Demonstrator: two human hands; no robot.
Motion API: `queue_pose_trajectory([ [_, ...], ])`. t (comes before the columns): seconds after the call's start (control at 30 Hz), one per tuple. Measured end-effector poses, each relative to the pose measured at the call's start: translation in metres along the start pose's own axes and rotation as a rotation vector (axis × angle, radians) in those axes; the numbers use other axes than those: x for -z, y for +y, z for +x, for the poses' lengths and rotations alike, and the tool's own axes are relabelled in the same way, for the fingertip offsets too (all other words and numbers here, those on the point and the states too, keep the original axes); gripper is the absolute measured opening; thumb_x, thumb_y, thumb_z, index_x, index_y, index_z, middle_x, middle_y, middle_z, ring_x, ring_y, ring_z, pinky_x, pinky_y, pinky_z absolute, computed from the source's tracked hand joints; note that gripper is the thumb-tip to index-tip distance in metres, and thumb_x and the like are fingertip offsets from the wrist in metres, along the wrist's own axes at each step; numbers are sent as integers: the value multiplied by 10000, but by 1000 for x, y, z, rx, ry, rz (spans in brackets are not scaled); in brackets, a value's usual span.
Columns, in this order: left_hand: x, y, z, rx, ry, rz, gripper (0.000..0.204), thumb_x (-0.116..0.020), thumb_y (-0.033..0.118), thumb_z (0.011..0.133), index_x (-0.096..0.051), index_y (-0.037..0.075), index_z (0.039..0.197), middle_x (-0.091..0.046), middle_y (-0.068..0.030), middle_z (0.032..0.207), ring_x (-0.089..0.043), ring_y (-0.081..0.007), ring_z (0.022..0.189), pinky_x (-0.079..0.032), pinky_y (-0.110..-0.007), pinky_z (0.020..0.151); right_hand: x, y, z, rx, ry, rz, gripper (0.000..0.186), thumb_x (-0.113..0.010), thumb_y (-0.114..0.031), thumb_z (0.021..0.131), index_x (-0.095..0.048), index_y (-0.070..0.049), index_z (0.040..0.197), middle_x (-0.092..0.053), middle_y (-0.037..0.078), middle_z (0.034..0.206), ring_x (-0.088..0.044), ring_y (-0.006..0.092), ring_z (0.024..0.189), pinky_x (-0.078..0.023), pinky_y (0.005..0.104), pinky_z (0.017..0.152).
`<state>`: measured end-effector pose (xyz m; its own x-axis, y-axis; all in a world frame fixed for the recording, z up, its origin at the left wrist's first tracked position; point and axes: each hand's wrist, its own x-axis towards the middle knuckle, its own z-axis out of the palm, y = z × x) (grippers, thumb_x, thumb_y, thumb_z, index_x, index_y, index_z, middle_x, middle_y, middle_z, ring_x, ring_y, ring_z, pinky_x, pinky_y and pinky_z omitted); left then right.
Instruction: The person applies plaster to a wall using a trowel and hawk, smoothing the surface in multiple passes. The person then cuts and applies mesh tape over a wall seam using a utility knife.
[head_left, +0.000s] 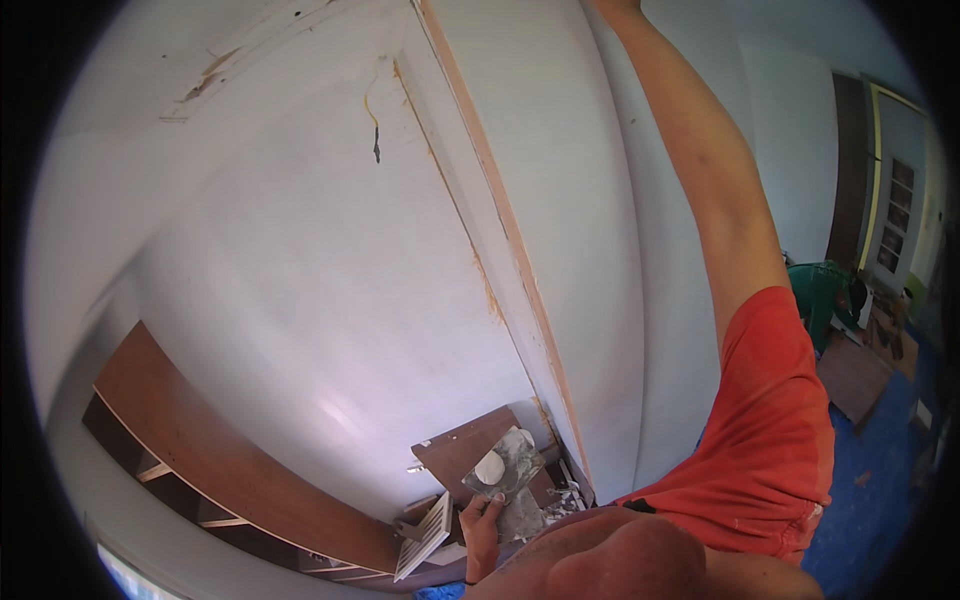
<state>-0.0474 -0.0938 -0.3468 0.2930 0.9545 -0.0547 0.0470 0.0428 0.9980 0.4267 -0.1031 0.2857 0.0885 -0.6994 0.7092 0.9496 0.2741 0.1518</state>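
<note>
My left hand (480, 530), low in the middle, grips a grey, stained putty spreader (515, 465) carrying a lump of white putty (490, 467). Behind it leans a brown board (452, 443). My right arm, in a red sleeve, stretches up to the top edge, where my right hand (615, 6) is mostly cut off beside the pale wall (650, 90); its fingers and anything in them are hidden. A thin wooden edge strip (519, 260) runs down the wall to the left of that arm.
A brown shelf unit (230, 460) curves along the lower left, near white slatted pieces (425, 535). Wires (376, 140) hang from the wall. At right, a person in green (815, 300) bends near boards (850, 375) on blue floor covering (865, 470), before a door (895, 190).
</note>
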Motion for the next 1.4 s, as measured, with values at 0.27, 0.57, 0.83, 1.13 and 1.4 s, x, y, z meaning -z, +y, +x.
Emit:
queue_pose_trajectory([
  [0.27, -3, 18, -13, -6, 11, -44, 187, -770, 126, 897, -750, -59, 898, -677, -19, 868, -555, -94, 806, -445, -275, 745, 8, 23, -1, -8, 8, 4, 144, -780, -128, 874, -740, 3, 828, -648, 105, 645, -529, 137, 584, -434, 328, 566],
  [0.57, -7, 19, -12, -52, 5, -57, 183, -770, 117, 896, -723, -47, 832, -645, -5, 833, -529, -86, 788, -429, -272, 732, 11, 59, 7, -144, 175, 261, 182, -740, -118, 930, -717, 15, 809, -698, 67, 704, -563, 120, 634, -463, 299, 600],
  [0.83, 0, 11, 3, 3, -84, 29, 195, -769, 120, 899, -701, -33, 799, -595, 21, 789, -500, -81, 766, -415, -269, 714, -3, -9, -13, 114, -52, -80, 286, -874, -192, 802, -679, 11, 745, -666, 121, 655, -555, 162, 565, -462, 332, 565],
  [1.13, -4, 29, -2, 129, -44, 61, 229, -757, 124, 904, -672, -45, 775, -595, 8, 805, -486, -86, 772, -405, -285, 695, -7, -6, -1, 11, -22, 44, 187, -840, -125, 808, -718, -2, 738, -662, 103, 628, -551, 148, 560, -448, 323, 557],
  [1.4, 8, 7, 6, 120, -29, 156, 243, -765, 146, 894, -673, -48, 782, -600, -12, 808, -467, -89, 746, -390, -291, 672, 0, 12, 3, -167, -100, 77, 134, -793, -69, 842, -720, 0, 754, -656, 49, 631, -542, 112, 579, -447, 295, 561],
])
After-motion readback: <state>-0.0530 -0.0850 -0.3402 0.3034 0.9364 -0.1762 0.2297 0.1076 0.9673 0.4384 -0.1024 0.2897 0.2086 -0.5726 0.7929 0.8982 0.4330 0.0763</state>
